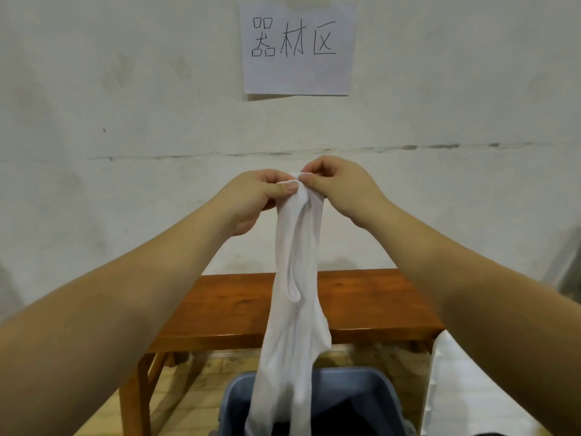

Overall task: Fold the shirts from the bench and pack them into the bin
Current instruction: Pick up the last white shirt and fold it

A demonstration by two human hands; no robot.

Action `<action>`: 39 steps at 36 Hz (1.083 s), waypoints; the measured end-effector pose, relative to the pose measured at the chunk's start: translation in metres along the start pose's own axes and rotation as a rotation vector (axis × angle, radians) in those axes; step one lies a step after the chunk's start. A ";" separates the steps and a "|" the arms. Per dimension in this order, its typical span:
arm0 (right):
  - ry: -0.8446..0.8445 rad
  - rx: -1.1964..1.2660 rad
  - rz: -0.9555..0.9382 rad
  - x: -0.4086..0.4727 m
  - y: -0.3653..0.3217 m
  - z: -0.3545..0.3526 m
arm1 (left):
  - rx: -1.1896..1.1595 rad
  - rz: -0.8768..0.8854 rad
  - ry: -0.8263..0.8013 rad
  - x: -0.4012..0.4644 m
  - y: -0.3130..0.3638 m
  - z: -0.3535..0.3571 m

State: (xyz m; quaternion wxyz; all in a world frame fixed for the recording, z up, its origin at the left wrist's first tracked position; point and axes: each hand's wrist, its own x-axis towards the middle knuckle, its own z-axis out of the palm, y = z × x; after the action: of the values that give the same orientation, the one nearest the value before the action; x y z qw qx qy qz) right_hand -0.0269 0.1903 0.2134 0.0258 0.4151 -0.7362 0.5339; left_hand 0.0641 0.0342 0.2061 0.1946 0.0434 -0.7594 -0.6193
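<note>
- Your left hand [251, 193] pinched the top edge of a white shirt [294, 297], thumb pressed flat on the cloth and the other fingers curled behind it.
- Your right hand [338, 184] pinched the same top edge just beside the left, thumb and fingertips closed on the fabric, the two hands almost touching.
- Both hands were raised in front of you, bare forearms reaching in from the lower left and lower right corners.
- The shirt hung straight down from your grip as one long, narrow, gathered strip, with an opening's rolled hem showing partway down.
- Its lower end dropped into a grey-blue plastic bin [377, 385] at the bottom centre; the inside of the bin looked dark, and I could not tell what lay in it.
- Behind the hanging shirt stood a reddish-brown wooden bench [220, 309] with a glossy top, set against the wall, its legs visible at the lower left.
- The bin sat on the floor in front of the bench, on your side of it.
- The floor [217, 369] under the bench was pale yellowish tile.
- The wall [110, 121] was whitish plaster, smudged and stained, with a rough horizontal crack line running across at about hand height.
- A white sheet of paper [297, 47] was fixed high on the wall above your hands, bearing three handwritten Chinese characters in dark pen.
- At the lower right edge a pale, crinkled, plastic-like material [440, 366] showed beside your right forearm.
</note>
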 end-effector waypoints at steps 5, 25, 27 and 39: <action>-0.052 0.269 0.078 -0.018 0.045 0.018 | -0.006 0.045 0.050 0.001 -0.002 -0.006; -0.800 -0.366 0.375 -0.076 0.167 0.055 | -0.063 0.107 0.053 -0.016 -0.001 -0.041; -0.770 -0.376 0.401 -0.080 0.171 0.047 | -0.065 0.107 0.068 -0.018 -0.003 -0.045; -0.717 0.177 0.838 -0.104 0.177 0.025 | -0.020 0.085 0.098 -0.024 -0.017 -0.049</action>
State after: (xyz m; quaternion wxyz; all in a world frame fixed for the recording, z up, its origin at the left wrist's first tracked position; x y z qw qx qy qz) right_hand -0.0619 0.2456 0.0167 -0.4757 0.2433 -0.7532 0.3836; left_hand 0.1005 -0.0080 0.1920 0.2579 0.0395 -0.7439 -0.6152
